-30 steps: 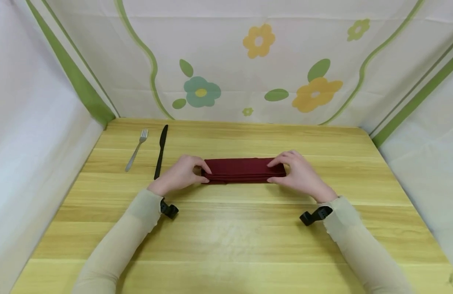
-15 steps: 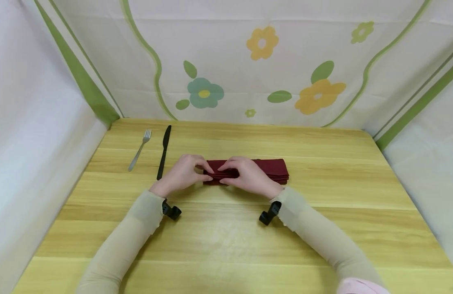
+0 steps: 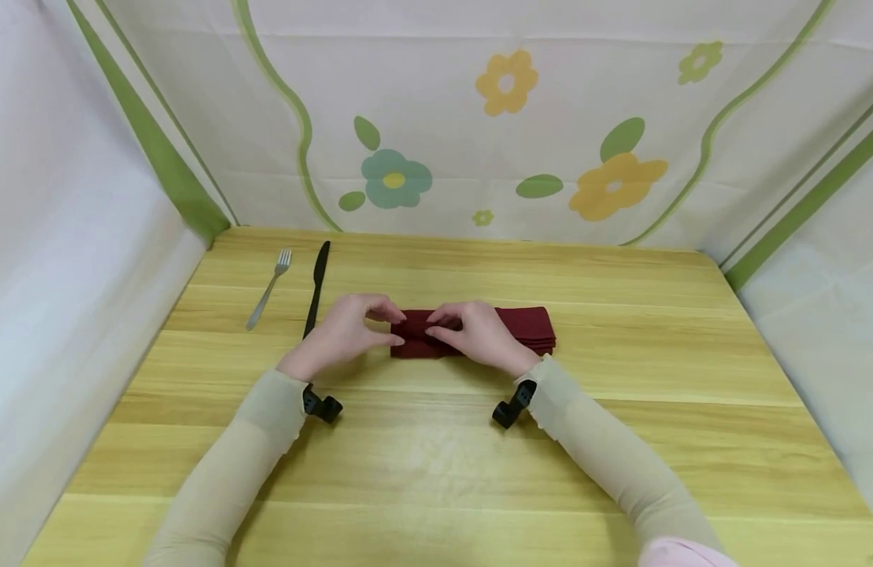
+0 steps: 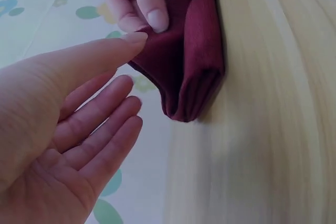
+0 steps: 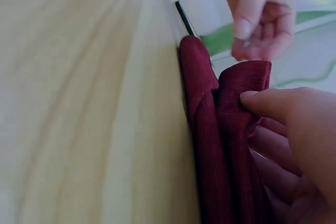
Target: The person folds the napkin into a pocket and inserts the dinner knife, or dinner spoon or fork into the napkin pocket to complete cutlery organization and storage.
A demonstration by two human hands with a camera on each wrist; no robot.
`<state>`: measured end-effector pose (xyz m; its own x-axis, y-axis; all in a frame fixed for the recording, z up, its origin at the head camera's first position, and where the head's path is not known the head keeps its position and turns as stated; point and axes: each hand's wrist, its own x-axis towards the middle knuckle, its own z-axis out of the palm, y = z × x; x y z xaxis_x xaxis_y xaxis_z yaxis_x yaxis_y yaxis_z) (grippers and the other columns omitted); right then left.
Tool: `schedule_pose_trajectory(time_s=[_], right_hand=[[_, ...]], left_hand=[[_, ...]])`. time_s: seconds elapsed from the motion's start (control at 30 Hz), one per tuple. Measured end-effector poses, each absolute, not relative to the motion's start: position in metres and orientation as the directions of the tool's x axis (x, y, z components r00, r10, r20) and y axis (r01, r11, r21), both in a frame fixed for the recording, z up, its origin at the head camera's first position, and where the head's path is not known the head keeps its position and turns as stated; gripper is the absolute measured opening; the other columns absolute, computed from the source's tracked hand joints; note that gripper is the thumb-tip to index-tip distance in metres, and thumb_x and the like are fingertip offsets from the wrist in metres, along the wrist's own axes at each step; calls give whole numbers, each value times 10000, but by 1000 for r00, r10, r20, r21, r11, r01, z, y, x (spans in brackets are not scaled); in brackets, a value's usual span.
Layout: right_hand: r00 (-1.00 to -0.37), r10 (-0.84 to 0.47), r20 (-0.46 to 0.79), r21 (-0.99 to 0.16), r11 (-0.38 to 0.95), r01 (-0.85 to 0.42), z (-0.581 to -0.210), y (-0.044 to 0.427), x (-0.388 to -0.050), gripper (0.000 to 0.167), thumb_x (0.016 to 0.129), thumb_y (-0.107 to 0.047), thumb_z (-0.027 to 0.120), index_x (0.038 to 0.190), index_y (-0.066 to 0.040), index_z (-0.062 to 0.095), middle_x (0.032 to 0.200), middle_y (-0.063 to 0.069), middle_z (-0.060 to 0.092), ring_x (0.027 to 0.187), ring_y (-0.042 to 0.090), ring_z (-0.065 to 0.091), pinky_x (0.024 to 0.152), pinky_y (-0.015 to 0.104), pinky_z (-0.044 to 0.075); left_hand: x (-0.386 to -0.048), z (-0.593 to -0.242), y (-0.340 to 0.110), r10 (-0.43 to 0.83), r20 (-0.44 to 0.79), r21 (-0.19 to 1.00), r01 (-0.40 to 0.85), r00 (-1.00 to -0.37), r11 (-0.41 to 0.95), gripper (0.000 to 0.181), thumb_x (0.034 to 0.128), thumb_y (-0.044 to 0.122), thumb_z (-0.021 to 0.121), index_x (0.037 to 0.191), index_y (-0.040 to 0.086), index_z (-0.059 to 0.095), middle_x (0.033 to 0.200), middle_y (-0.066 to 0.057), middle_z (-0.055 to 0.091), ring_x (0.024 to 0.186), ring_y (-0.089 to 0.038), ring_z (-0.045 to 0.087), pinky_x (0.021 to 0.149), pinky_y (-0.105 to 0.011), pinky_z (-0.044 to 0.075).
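Observation:
A dark red cloth napkin [image 3: 527, 324], folded into a long pleated strip, lies crosswise on the table. My right hand [image 3: 482, 339] pinches a top layer of it left of the middle, thumb on the near side and fingers behind, as the right wrist view shows with the lifted fold [image 5: 244, 85]. At the napkin's left end is my left hand [image 3: 344, 331], fingers loosely curved and thumb apart from them. In the left wrist view its thumb tip comes close to the cloth [image 4: 202, 40]; nothing is between its fingers.
A black table knife [image 3: 318, 283] lies left of the napkin, its handle end partly hidden by the left hand. Farther left is a silver fork [image 3: 269, 291]. A white curtain with flowers [image 3: 436, 118] hangs behind the wooden table [image 3: 436, 472].
My right hand moved from the napkin's right end leftward to near its left end and lifted a fold there. My left hand has let go of the left end and drawn slightly away.

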<state>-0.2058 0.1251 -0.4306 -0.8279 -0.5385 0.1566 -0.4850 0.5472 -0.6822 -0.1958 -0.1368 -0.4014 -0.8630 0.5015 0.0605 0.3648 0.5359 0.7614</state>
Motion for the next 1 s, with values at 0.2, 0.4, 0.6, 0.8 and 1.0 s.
schedule_pose_trajectory(time_s=[0.2,0.4,0.6,0.8,1.0], right_hand=[[-873,-481,76,-797,497,-343,-435,131,-215,136,995,-221,702,1090,-136,751,962,-50,735,873,99,701,801,328,568],[-905,-425,19,-847,474,-240,-436,135,-220,143,1005,-225,689,1103,-134,739,988,-27,737,938,132,695,858,377,546],[-909,-417,-1,-856,470,-215,-438,136,-221,174,1003,-255,691,1123,-137,738,1007,-17,737,960,141,688,867,390,539],[-912,-411,0,-858,468,-211,-439,136,-221,165,1002,-257,692,1113,-146,740,997,-21,737,944,137,690,861,386,539],[-915,-404,2,-859,468,-209,-437,135,-221,171,994,-264,703,1102,-139,742,982,-21,740,926,139,695,849,384,540]], left_hand=[[-198,-407,-138,534,50,706,408,-844,578,254,847,218,868,1077,144,787,1119,39,723,1105,-194,639,974,-442,500],[-203,-413,-131,612,69,664,494,-788,561,225,958,127,741,1181,112,768,1186,-7,715,1138,-179,637,962,-406,507],[-210,-419,-128,639,81,631,535,-765,561,231,958,45,717,1178,88,772,1163,-28,726,1125,-210,647,970,-409,505],[-214,-421,-126,656,60,604,551,-752,576,231,946,53,736,1171,81,774,1158,-44,725,1131,-242,638,987,-423,490],[-215,-422,-125,669,59,579,571,-741,582,181,941,58,743,1106,113,794,1089,-7,701,1089,-246,614,976,-439,474]])
